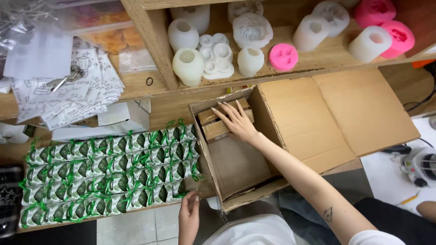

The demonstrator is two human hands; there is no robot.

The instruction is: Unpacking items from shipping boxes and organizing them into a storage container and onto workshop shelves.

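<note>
An open cardboard box (236, 168) is sitting at the centre of the frame, its flaps spread toward the right. Left of it, rows of small green-ribboned packets (109, 174) are lying packed together. Inside the box's upper end, the right hand (238, 123) is resting with fingers spread on small brown cartons (213, 124) — the left hand (189, 218) is touching the packets' lower right edge, fingers loosely extended.

Small cartons (221, 123) lie in the open box (236, 168), right of wrapped packets (109, 174).
</note>
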